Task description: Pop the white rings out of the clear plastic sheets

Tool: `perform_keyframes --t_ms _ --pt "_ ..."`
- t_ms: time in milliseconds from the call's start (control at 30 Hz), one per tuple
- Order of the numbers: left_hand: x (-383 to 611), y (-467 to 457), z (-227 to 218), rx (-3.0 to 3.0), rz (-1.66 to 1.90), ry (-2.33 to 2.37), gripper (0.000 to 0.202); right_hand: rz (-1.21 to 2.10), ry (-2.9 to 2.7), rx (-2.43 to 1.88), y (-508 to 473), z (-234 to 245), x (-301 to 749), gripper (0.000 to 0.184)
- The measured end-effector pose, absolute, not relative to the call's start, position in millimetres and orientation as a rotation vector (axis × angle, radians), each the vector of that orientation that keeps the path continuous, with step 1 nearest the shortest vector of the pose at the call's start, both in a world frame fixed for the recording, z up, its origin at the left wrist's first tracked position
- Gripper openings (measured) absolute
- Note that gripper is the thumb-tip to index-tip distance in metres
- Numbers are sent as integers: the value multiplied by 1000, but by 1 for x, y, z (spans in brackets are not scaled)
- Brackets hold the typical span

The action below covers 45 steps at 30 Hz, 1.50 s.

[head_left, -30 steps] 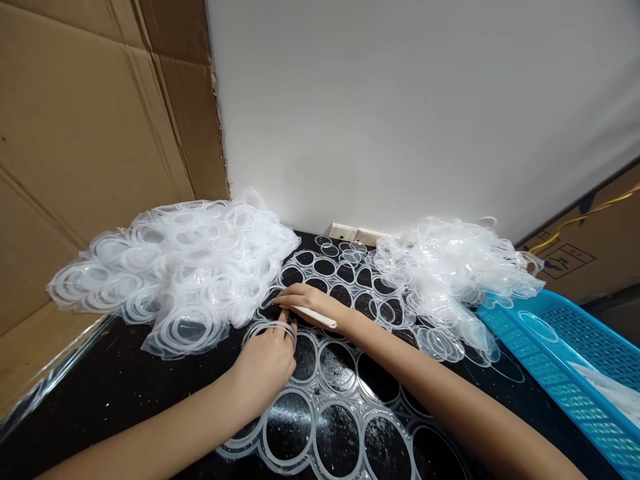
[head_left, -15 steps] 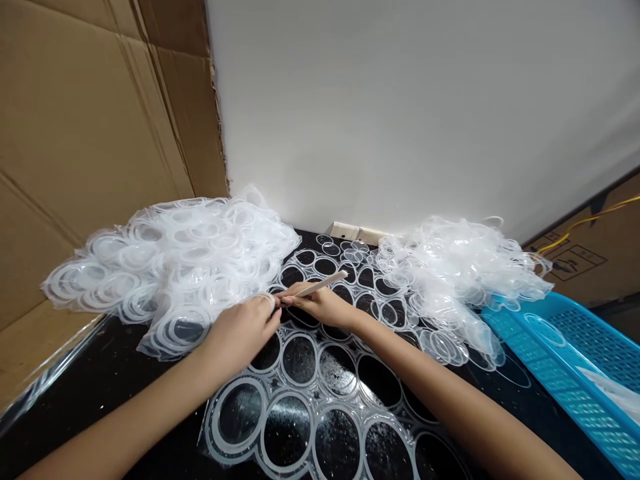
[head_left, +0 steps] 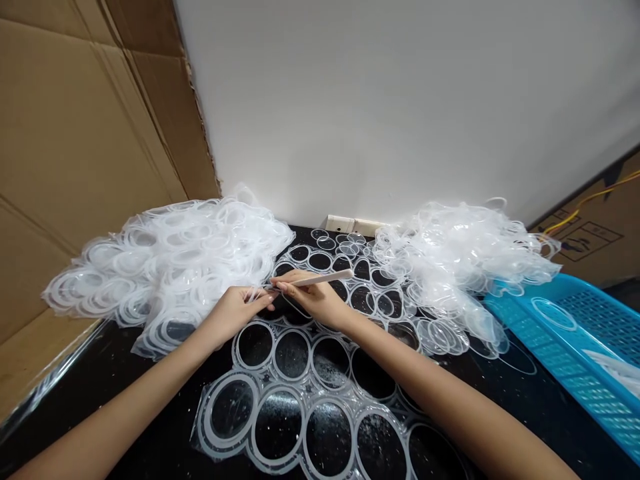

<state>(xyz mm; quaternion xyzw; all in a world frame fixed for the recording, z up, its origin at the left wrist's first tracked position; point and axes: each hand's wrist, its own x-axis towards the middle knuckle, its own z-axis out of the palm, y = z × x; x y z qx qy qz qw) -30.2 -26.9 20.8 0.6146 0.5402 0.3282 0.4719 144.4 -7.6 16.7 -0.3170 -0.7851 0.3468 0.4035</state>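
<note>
The right hand (head_left: 313,300) pinches a white stick (head_left: 325,279) between thumb and fingers; the left hand (head_left: 233,315), half curled, sits just beside its tip, over a punched clear plastic sheet (head_left: 204,417) on the black counter (head_left: 125,400); whether it grips, I cannot tell; heaps of clear plastic rings (head_left: 170,267) lie left and far right, beside a blue plastic tray (head_left: 565,283).

Here's the black speckled tabletop (head_left: 100,393), with a flat sheet of clear plastic rings (head_left: 250,427) across the middle, a big clear plastic heap (head_left: 170,267) left, another heap (head_left: 460,267) right, and a blue plastic tray (head_left: 525,327) at the right edge!
</note>
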Motion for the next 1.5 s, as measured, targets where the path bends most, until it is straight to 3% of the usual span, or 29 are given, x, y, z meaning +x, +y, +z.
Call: perform_keyframes --t_ms 367,733,1067,1500 --pt "-14 -35 12 1144 934 1225 45 737 -1996 -797 -18 16 138 24" --pt "-9 -39 16 1044 1048 1223 41 494 -2110 -680 -23 15 140 27" --pt "-12 -41 14 1080 1034 1223 38 725 -2057 -840 -13 20 151 27" --pt "-10 -39 14 1042 1053 1212 37 579 -2084 -725 -16 20 150 24"
